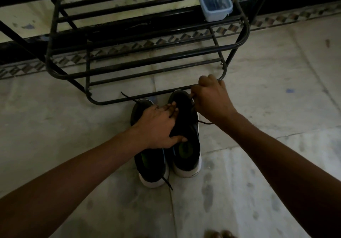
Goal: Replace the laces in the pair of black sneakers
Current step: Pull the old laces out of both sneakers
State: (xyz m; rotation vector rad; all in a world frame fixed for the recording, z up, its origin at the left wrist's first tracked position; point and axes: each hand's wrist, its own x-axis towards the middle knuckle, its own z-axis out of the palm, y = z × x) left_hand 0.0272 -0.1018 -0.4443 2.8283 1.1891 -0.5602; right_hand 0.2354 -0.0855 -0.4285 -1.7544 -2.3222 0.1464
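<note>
Grey floor [73,127]: sneakers [188,132], pinched lace [203,122], black rack [48,57].

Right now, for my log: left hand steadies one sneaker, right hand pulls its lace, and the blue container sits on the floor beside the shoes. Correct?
Not quite: the head view shows the blue container on the black rack, not the floor. The left hand does rest on the sneaker and the right hand pinches its lace.

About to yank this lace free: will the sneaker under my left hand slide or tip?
The sneaker probably slides if unheld: it looks light, on hard floor, with only the left hand pressing it. Its wide flat sole should resist tipping. The lace looks floppy.
</note>
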